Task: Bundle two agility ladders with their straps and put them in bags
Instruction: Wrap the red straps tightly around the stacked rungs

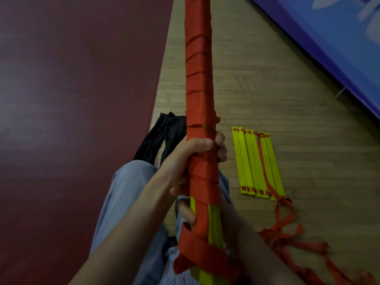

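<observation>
The strap-wound ladder bundle (200, 95) stands upright over the lap, the left hand (197, 149) gripping its middle and the right hand (185, 213) curled round it lower down, but the slack strap end (197, 251) looks untucked, so any loosened grip could let the wraps unwind.

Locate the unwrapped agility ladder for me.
Head view, right of centre: the unwrapped agility ladder lies flat on the wooden floor, just right of the wrapped ladder bundle.
</observation>
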Tool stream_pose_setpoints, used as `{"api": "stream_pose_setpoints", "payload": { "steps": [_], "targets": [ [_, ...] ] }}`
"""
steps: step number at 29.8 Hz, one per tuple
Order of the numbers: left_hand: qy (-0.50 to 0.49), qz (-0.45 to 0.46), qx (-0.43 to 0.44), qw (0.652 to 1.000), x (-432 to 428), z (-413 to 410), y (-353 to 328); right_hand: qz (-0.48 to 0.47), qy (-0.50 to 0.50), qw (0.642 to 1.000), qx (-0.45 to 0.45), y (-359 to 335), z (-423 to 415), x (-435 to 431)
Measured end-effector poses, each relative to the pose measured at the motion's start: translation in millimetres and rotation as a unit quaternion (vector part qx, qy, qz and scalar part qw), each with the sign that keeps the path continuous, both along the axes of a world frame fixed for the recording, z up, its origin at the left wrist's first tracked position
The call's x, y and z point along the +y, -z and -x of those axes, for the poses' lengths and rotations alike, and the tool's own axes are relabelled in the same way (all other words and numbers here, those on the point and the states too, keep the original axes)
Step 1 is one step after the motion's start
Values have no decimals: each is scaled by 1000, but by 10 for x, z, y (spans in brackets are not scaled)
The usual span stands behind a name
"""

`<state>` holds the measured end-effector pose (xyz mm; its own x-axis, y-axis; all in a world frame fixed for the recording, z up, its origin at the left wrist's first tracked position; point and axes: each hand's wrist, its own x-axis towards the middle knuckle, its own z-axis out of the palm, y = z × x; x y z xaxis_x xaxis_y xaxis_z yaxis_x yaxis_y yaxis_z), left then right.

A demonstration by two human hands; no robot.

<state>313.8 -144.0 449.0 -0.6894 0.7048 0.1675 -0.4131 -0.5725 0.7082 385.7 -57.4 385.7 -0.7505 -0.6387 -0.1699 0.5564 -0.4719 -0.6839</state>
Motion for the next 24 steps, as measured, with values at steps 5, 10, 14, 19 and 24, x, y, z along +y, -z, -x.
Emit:
{"api": "stream_pose_setpoints", "payload": {
  "steps": [5, 10, 14, 19, 24],
  "targets": [
    [-51, 218, 54, 973, -149, 139, -124, -116, 92, 988, 52, -152, 69, 143],
    [-84, 244, -92, 962, -140, 61, 22, -363, 80, 917, 146, -300, 149, 192],
    [-48, 121, -127, 983, -162, 34, 129, -424, 49, 885, 184, -353, 188, 312],
    [-105, 134, -50, 984, -152, 99, 34, -509, 62, 826, 234, -407, 181, 461],
    [-183, 164, -19, 969, -189, 177, -5, -431, 83, 863, 252, -434, 153, 503]
  ]
}}
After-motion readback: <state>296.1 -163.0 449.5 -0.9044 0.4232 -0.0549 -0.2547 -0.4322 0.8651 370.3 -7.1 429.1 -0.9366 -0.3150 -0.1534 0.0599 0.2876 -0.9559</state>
